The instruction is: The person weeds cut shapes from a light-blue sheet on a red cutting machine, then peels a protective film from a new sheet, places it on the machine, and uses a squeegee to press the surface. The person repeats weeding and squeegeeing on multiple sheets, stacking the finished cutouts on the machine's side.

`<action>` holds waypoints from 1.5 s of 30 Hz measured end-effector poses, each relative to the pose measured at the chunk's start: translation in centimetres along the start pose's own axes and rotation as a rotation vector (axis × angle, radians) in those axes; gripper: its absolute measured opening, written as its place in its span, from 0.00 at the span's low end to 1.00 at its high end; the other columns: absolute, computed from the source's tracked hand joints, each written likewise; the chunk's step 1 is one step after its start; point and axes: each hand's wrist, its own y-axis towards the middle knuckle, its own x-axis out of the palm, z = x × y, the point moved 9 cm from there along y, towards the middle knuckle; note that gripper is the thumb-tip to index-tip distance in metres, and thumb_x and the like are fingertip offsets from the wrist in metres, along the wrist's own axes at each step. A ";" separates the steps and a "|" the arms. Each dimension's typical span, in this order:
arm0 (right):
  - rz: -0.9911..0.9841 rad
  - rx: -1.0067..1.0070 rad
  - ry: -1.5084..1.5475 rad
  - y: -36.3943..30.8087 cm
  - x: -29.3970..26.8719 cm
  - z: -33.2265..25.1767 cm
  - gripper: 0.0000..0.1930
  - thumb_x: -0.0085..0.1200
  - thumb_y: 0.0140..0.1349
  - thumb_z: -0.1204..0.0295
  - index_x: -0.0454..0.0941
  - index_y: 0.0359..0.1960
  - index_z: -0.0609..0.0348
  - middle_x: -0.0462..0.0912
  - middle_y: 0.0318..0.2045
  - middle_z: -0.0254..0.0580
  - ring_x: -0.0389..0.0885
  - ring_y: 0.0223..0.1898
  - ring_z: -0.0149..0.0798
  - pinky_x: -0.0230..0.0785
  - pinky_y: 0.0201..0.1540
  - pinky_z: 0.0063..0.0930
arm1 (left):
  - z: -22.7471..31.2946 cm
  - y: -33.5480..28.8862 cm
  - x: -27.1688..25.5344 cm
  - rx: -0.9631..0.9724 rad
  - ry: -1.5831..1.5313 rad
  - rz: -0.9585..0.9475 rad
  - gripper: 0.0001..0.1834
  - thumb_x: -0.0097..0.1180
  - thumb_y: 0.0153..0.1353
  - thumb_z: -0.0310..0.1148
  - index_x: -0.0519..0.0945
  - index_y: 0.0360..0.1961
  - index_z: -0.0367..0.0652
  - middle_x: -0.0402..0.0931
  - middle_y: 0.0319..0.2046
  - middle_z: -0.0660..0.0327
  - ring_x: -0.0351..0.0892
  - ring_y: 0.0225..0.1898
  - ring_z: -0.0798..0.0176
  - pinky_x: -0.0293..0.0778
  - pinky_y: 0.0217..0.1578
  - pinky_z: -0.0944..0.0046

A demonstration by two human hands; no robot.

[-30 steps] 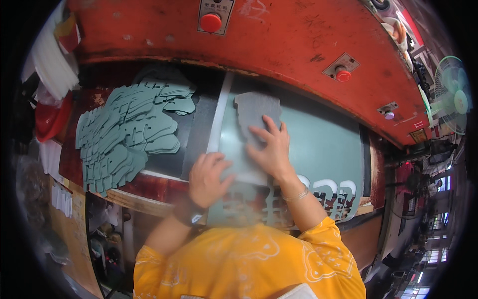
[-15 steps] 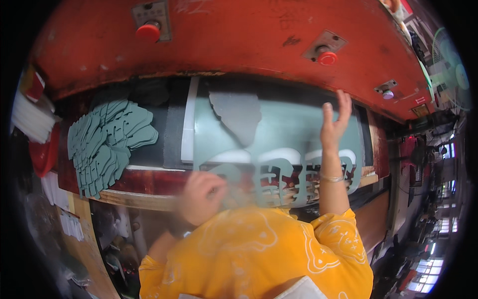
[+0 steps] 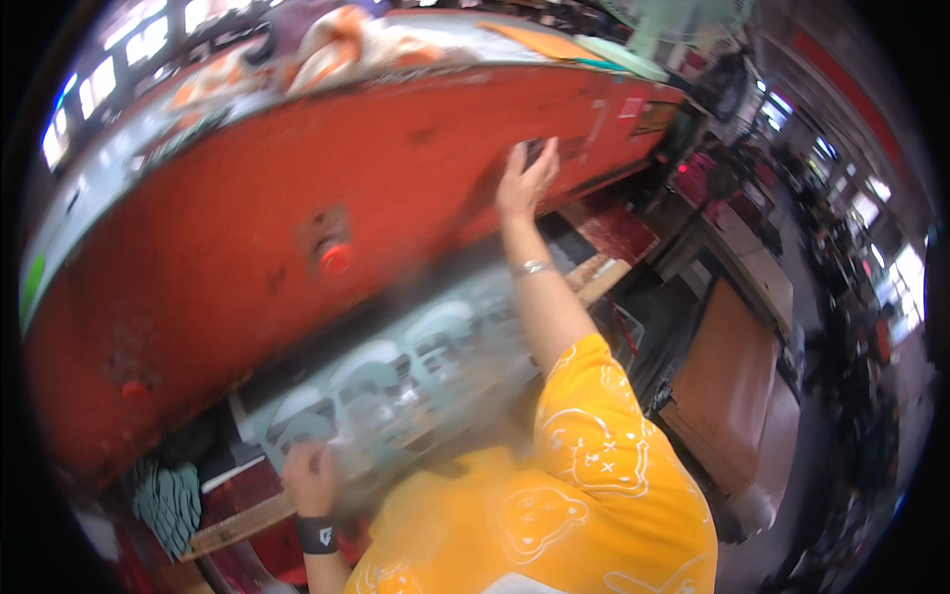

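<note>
My right hand (image 3: 526, 183) reaches up to the front of the red machine (image 3: 435, 158). Its thumb and fingers are around a small dark switch (image 3: 534, 151) there, mostly covered by the hand. Low on the left, my left hand (image 3: 310, 477) is closed at the near-left edge of a pale green sheet (image 3: 371, 371). Blur hides whether its fingers grip anything. Curved shapes are cut out along the sheet, which lies under the machine's front.
A red button (image 3: 334, 257) sticks out of the machine, with a second red button (image 3: 135, 388) farther left. Green cut pieces (image 3: 168, 505) are piled at the lower left. Cloths (image 3: 341, 45) lie on top of the machine. A brown board (image 3: 727, 386) stands at the right.
My right hand has gone from above the sheet to the switch on the machine. My left hand has stayed near the sheet's near edge. The view has turned to the right and tilted.
</note>
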 end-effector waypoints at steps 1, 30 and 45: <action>-0.016 0.030 0.087 -0.4 -1.5 0.6 0.37 0.48 0.63 0.57 0.49 0.64 0.70 0.54 0.62 0.66 0.52 0.65 0.58 0.43 0.67 0.45 | -0.1 -0.1 0.1 -0.024 -0.007 -0.007 0.05 0.58 0.52 0.29 0.77 0.25 0.38 0.75 0.26 0.53 0.75 0.31 0.49 0.70 0.33 0.57; -1.825 -0.242 -0.220 -26.2 -12.9 -7.9 0.22 0.54 0.54 0.59 0.74 0.46 0.62 0.81 0.39 0.51 0.78 0.46 0.47 0.60 0.57 0.46 | 0.3 -4.8 3.3 -0.043 0.331 -0.072 0.15 0.57 0.54 0.34 0.69 0.17 0.37 0.66 0.17 0.53 0.69 0.24 0.47 0.62 0.27 0.52; -1.438 -0.203 0.148 -32.7 -11.2 -23.1 0.40 0.61 0.48 0.53 0.61 0.62 0.56 0.55 0.62 0.66 0.56 0.59 0.68 0.49 0.61 0.55 | 4.5 -7.0 -1.3 -0.105 -0.325 0.180 0.31 0.44 0.66 0.40 0.55 0.64 0.34 0.55 0.64 0.48 0.56 0.64 0.52 0.52 0.62 0.55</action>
